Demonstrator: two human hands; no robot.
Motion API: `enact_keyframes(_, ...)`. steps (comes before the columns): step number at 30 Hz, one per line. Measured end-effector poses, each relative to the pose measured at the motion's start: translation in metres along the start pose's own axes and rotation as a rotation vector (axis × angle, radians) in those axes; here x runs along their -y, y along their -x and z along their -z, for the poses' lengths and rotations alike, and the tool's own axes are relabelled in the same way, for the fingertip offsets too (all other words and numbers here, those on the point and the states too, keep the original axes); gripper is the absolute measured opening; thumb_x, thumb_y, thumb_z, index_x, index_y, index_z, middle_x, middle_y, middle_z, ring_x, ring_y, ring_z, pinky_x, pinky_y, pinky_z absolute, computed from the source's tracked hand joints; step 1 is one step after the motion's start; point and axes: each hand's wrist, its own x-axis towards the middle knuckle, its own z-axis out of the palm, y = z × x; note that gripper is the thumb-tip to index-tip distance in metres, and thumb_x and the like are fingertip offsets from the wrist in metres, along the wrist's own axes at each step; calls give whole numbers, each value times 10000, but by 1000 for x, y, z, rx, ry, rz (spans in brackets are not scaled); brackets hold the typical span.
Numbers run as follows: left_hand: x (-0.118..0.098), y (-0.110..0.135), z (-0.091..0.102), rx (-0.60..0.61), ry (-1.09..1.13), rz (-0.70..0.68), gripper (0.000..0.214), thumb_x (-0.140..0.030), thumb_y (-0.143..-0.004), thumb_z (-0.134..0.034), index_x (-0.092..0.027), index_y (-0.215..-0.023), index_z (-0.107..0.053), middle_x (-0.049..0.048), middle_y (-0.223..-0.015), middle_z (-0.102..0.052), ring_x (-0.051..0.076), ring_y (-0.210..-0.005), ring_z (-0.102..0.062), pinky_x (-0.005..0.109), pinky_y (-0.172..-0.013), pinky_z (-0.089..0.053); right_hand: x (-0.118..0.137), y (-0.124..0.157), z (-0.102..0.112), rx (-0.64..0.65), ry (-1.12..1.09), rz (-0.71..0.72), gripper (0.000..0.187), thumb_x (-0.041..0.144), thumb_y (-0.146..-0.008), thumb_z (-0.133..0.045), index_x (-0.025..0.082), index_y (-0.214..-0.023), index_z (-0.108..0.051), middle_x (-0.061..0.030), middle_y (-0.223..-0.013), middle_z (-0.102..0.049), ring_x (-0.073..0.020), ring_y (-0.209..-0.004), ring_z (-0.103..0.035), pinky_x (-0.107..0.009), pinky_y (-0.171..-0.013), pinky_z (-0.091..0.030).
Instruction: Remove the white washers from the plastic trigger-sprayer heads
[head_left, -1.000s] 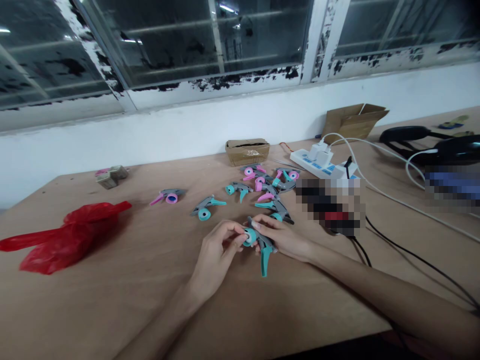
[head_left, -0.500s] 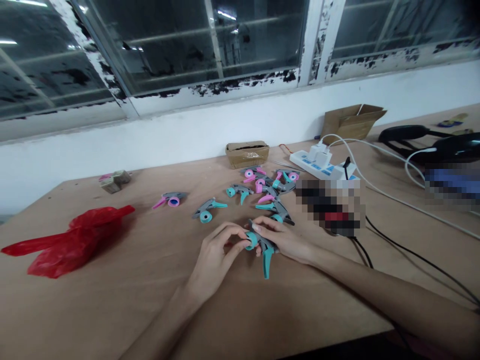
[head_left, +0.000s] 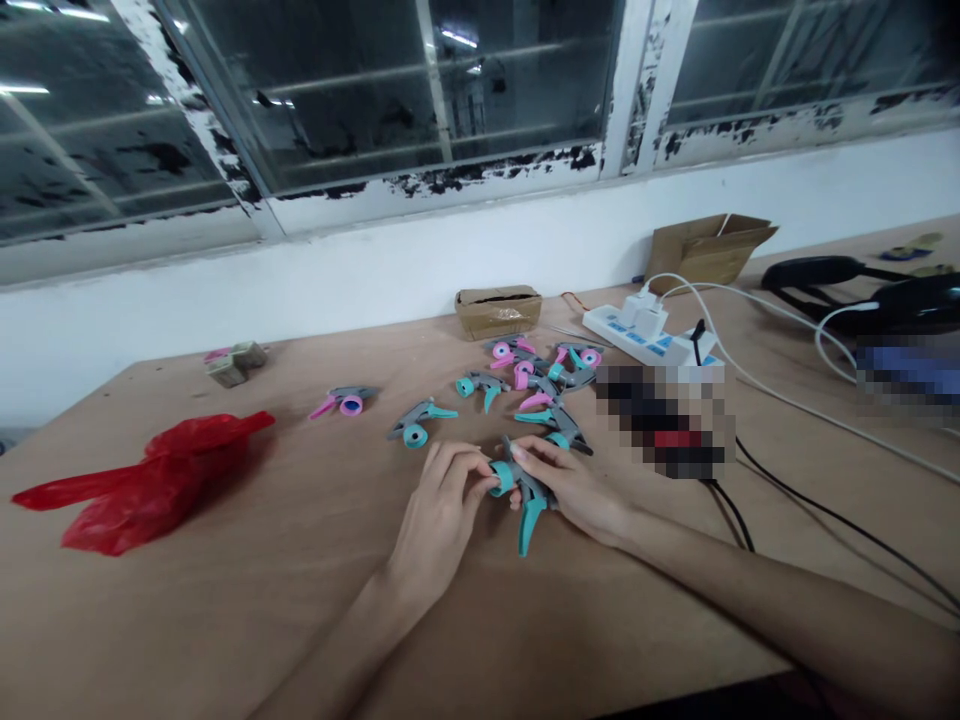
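Note:
Both hands meet over the table at a grey spray trigger head [head_left: 529, 488] with a teal lever and a teal collar [head_left: 500, 478]. My right hand [head_left: 577, 490] is closed around its grey body, thumb on top. My left hand [head_left: 442, 510] pinches the teal collar between thumb and fingertips. The teal lever points down toward me. Just beyond my hands lies a cluster of similar trigger heads, some with teal parts [head_left: 480, 387], some with pink parts [head_left: 525, 375]. Apart from them to the left are a teal one [head_left: 417, 422] and a pink one [head_left: 346, 401].
A red plastic bag [head_left: 161, 480] lies at the left. Small block-like pieces [head_left: 235, 364] sit behind it. Along the wall stand a low cardboard box [head_left: 498, 312] and a taller open one [head_left: 705, 252]. A white power strip [head_left: 637, 335] with plugs and cables [head_left: 787, 395] occupies the right side.
The held trigger head has turned slightly, its teal lever now slanting more to the left. My left fingers have shifted a little on the collar. The whole view has moved slightly.

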Motion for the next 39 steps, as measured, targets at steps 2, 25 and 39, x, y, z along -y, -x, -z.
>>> enact_keyframes(2,-1,1,-2,-45,-42,-34,83,-174,-890,-459,-206,-843,-520,35,-907,-557,185,-894,-532,322,-763,-477,0,-1,0,-18,-31,-12,299,473,-779,-627,191,-851,-561,20,-666,-623,-99,-558,-590,-242,-590,-475)
enact_keyframes(25,12,-1,-4,21,374,402,227,-366,-858,-505,-207,-984,-606,45,-930,-662,171,-800,-631,242,-539,-560,8,-4,8,-45,-315,-200,240,413,-789,-635,192,-784,-541,36,-635,-573,-86,-501,-549,-195,-460,-463)
enact_keyframes(39,10,-5,-1,151,377,425,194,-379,-847,-528,-231,-896,-644,17,-893,-688,174,-797,-650,251,-586,-558,14,3,7,25,-122,-102,242,444,-762,-634,211,-825,-613,14,-792,-595,-71,-513,-492,-203,-451,-446)
